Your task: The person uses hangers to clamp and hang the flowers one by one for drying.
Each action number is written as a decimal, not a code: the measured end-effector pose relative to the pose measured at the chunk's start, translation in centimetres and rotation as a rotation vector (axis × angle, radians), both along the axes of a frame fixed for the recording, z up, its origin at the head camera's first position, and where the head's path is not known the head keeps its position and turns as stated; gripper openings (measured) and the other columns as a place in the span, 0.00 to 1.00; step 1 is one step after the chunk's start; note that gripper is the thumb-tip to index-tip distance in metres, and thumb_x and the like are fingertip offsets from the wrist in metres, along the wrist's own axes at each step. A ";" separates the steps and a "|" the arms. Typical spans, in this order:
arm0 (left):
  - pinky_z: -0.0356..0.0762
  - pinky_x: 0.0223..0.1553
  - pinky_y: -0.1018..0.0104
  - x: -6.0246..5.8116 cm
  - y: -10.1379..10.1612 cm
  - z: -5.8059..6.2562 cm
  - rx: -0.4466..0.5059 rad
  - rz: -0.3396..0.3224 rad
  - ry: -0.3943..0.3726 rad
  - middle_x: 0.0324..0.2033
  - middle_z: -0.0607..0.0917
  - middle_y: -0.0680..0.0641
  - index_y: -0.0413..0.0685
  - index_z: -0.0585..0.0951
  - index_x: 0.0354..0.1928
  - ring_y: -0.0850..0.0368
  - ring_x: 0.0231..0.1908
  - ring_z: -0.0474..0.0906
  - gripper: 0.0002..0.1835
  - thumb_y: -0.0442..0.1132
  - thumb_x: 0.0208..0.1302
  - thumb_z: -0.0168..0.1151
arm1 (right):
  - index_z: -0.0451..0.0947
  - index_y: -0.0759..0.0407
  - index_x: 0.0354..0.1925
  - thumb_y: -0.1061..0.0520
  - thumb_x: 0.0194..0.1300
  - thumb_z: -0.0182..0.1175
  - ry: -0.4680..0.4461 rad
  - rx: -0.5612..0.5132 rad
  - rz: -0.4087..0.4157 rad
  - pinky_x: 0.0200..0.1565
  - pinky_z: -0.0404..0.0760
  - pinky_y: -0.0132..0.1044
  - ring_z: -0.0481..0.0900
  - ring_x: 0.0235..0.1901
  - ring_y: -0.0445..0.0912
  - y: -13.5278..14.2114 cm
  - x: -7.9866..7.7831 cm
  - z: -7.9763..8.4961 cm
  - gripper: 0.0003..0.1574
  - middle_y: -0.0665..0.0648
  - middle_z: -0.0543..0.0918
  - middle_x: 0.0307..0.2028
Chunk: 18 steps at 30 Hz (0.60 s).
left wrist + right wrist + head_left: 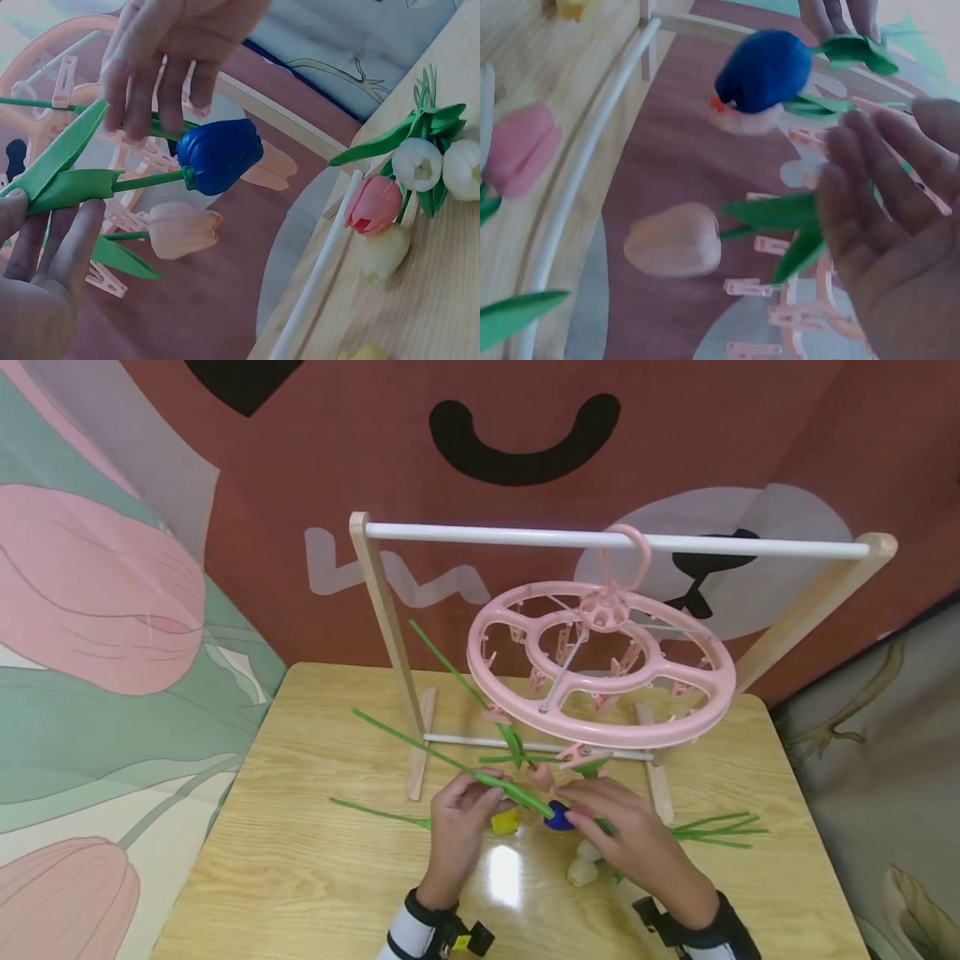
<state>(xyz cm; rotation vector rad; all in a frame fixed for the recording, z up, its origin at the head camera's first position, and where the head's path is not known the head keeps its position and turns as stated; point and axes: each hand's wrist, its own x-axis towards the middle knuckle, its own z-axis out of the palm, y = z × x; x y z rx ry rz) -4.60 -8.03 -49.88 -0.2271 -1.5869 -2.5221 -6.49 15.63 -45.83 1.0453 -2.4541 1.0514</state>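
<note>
My left hand (pixel 459 827) pinches the green stem and leaf of a blue artificial tulip (pixel 219 156) between thumb and fingers, its bloom pointing right in the head view. Close to that bloom, my right hand (pixel 626 827) has its fingers loosely extended and nothing in them. Just beyond both hands hangs a round pink clip hanger (pixel 600 729) with small pink clothespins (pixel 751 287). Light pink tulips hang from its clips; one pale bloom (pixel 673 240) shows near my right hand in the right wrist view, and another pale bloom (pixel 184 229) sits below the blue one in the left wrist view.
The hanger hooks over the white top bar (pixel 487 535) of a wooden rack standing on the table (pixel 300 860). White tulips (pixel 582 872) and a pink tulip (pixel 373 204) lie to the right, their stems (pixel 720 831) bunched. A yellow tulip (pixel 506 822) lies beside my left hand.
</note>
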 end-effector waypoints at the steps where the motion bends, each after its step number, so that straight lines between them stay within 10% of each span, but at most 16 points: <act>1: 0.89 0.48 0.52 0.1 0.0 0.0 -0.014 0.006 0.026 0.46 0.88 0.45 0.23 0.78 0.49 0.55 0.46 0.89 0.10 0.23 0.70 0.60 | 0.86 0.55 0.54 0.63 0.63 0.71 0.023 -0.039 -0.005 0.60 0.82 0.29 0.87 0.48 0.48 0.3 0.0 0.1 0.20 0.52 0.89 0.50; 9: 0.89 0.45 0.54 0.5 0.3 0.4 -0.032 0.021 0.244 0.49 0.87 0.47 0.18 0.77 0.48 0.56 0.49 0.87 0.10 0.17 0.66 0.59 | 0.86 0.62 0.38 0.66 0.68 0.66 0.115 -0.283 -0.225 0.29 0.73 0.21 0.72 0.29 0.31 4.0 -0.3 0.0 0.02 0.49 0.80 0.28; 18: 0.88 0.51 0.55 0.2 0.7 1.1 -0.063 0.014 0.376 0.45 0.82 0.22 0.23 0.80 0.49 0.50 0.52 0.87 0.13 0.14 0.62 0.60 | 0.70 0.73 0.65 0.84 0.45 0.70 -0.059 -0.323 -0.354 0.42 0.72 0.17 0.71 0.38 0.37 6.9 -1.5 1.8 0.47 0.45 0.73 0.45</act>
